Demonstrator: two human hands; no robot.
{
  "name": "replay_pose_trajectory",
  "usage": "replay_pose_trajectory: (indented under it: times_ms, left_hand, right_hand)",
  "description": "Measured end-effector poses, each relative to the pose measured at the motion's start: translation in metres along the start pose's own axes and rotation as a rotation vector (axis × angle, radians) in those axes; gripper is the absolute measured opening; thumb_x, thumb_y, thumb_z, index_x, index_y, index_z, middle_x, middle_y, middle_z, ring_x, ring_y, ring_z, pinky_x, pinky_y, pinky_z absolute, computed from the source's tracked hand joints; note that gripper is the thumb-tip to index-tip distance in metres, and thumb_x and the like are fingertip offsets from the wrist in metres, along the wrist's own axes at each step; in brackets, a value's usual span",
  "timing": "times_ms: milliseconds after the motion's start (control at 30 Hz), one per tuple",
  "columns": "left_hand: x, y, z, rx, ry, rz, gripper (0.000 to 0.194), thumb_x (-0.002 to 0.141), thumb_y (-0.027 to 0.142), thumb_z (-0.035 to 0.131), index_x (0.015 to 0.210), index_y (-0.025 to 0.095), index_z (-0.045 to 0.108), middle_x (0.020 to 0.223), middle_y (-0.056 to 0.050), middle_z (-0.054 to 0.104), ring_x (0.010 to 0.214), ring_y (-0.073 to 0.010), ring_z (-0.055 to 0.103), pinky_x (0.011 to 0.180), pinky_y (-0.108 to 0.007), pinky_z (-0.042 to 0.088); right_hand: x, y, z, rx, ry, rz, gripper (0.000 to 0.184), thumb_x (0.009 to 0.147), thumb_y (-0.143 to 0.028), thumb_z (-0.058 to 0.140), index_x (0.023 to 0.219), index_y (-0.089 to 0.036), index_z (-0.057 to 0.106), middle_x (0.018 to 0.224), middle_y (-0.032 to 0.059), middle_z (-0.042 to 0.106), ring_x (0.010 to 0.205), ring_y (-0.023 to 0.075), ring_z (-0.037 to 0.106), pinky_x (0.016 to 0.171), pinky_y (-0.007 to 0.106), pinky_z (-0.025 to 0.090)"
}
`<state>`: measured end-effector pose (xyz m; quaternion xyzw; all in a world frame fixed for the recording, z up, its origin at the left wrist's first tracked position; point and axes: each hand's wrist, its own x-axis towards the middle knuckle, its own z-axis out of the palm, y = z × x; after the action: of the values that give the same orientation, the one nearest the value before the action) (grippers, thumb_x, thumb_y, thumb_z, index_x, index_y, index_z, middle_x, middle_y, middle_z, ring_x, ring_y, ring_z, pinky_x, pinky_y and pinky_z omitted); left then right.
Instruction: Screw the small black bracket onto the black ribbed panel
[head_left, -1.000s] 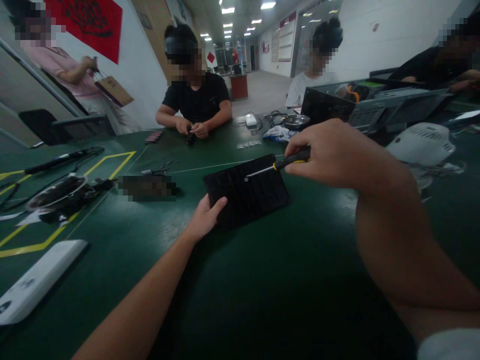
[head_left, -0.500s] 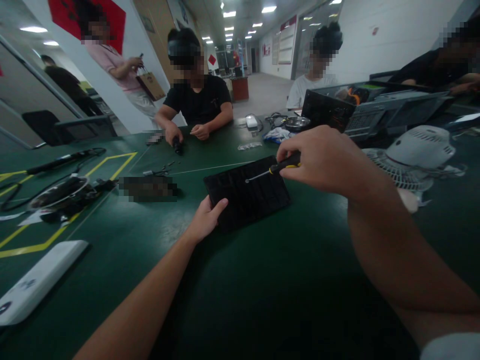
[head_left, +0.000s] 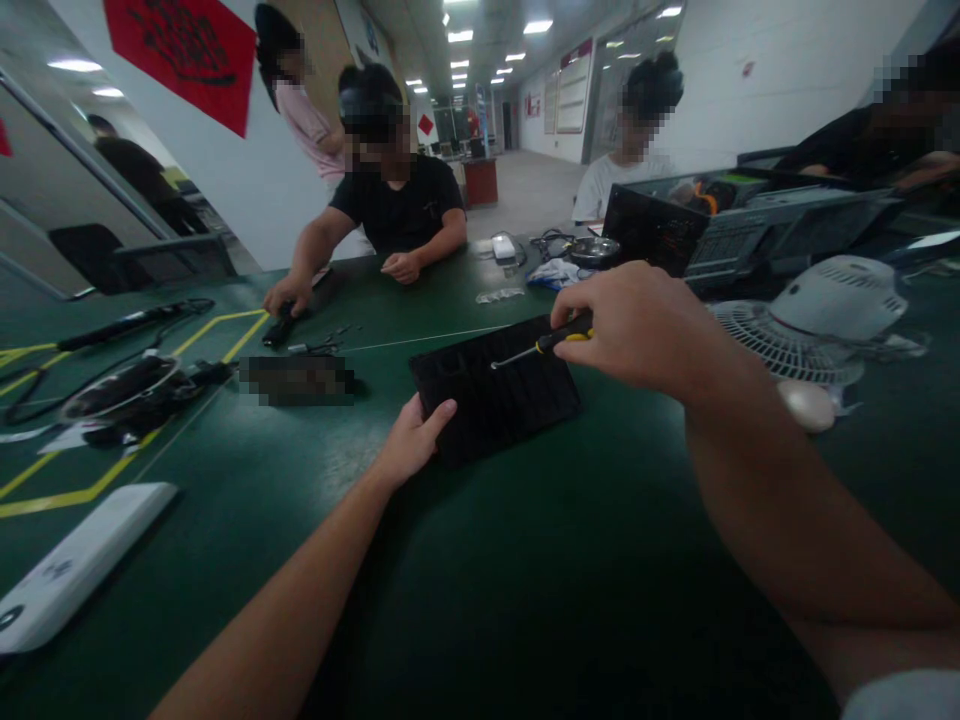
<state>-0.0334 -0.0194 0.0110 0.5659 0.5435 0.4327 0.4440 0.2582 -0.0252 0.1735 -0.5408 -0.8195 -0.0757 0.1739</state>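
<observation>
My left hand (head_left: 415,440) gripped a flat black panel (head_left: 510,400) by its left edge, thumb across the upper face and the other fingers mostly hidden. The panel was straight ahead of me, over the green counter (head_left: 540,560); I couldn't tell whether it rested fully on it. My right hand (head_left: 630,325) was closed around the dark, yellow-marked handle of a screwdriver (head_left: 538,346), its shaft slanting down and left to the middle of the panel. Whether the tip touched, I couldn't tell. To my right sat a white fan (head_left: 840,300), with a rounded cream piece (head_left: 806,405) just beside it. A long white case (head_left: 82,565) lay at my near left. Across from me, a co-worker (head_left: 405,205) in black had one hand on a dark object (head_left: 279,328).
</observation>
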Motion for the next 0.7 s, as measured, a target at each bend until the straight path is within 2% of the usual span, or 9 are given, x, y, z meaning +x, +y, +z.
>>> replay_pose_trajectory:
  times_ms: [200, 333, 400, 500, 567, 700]
  left_hand:
    - [0.001, 0.0, -0.001, -0.013, -0.007, 0.007, 0.05, 0.084, 0.056, 0.078, 0.112, 0.017, 0.063, 0.081, -0.001, 0.066, 0.06, -0.0151, 0.057, 0.048, -0.025, 0.042]
    - [0.001, 0.0, -0.001, -0.024, -0.005, 0.019, 0.049, 0.085, 0.054, 0.078, 0.115, 0.018, 0.065, 0.082, -0.002, 0.068, 0.07, -0.0195, 0.064, 0.055, -0.026, 0.048]
    - [0.001, -0.001, -0.001, -0.023, -0.007, 0.013, 0.05, 0.085, 0.055, 0.078, 0.116, 0.018, 0.065, 0.083, -0.003, 0.068, 0.068, -0.0187, 0.063, 0.054, -0.026, 0.047]
    - [0.002, -0.003, -0.001, -0.015, -0.021, -0.007, 0.052, 0.085, 0.057, 0.077, 0.117, 0.018, 0.064, 0.084, -0.002, 0.068, 0.061, -0.0153, 0.059, 0.05, -0.025, 0.044]
    - [0.002, -0.004, -0.002, -0.014, -0.024, -0.007, 0.052, 0.085, 0.057, 0.077, 0.116, 0.018, 0.063, 0.084, -0.002, 0.068, 0.06, -0.0145, 0.058, 0.049, -0.024, 0.044]
    - [0.002, -0.003, -0.001, 0.003, -0.015, -0.016, 0.048, 0.085, 0.056, 0.076, 0.112, 0.018, 0.062, 0.079, 0.0, 0.065, 0.056, -0.0134, 0.055, 0.047, -0.024, 0.041]
  right_hand:
    - [-0.001, -0.009, -0.003, -0.089, -0.097, 0.127, 0.03, 0.09, -0.043, 0.066, 0.099, -0.021, 0.085, 0.096, 0.0144, 0.08, 0.094, 0.0347, 0.072, 0.077, 0.042, 0.049]
    - [-0.001, -0.007, 0.0, -0.131, -0.129, 0.099, 0.042, 0.098, -0.048, 0.055, 0.098, -0.017, 0.083, 0.093, 0.0177, 0.078, 0.093, 0.0348, 0.071, 0.076, 0.042, 0.047]
    - [-0.002, -0.003, 0.0, -0.081, -0.126, 0.057, 0.044, 0.1, -0.048, 0.051, 0.098, -0.017, 0.081, 0.092, 0.0163, 0.077, 0.09, 0.0321, 0.07, 0.077, 0.041, 0.046]
    - [-0.004, 0.005, -0.005, 0.032, -0.091, -0.022, 0.036, 0.093, -0.048, 0.064, 0.107, -0.018, 0.078, 0.095, 0.0116, 0.077, 0.087, 0.0285, 0.069, 0.076, 0.038, 0.044]
    - [-0.005, 0.01, -0.009, 0.056, -0.065, -0.047, 0.035, 0.084, -0.041, 0.073, 0.113, -0.021, 0.075, 0.098, 0.0093, 0.077, 0.088, 0.0281, 0.069, 0.076, 0.037, 0.044]
    - [-0.004, 0.017, -0.014, 0.039, -0.057, -0.021, 0.024, 0.082, -0.034, 0.071, 0.103, -0.024, 0.078, 0.1, 0.0087, 0.077, 0.093, 0.0298, 0.069, 0.08, 0.039, 0.046]
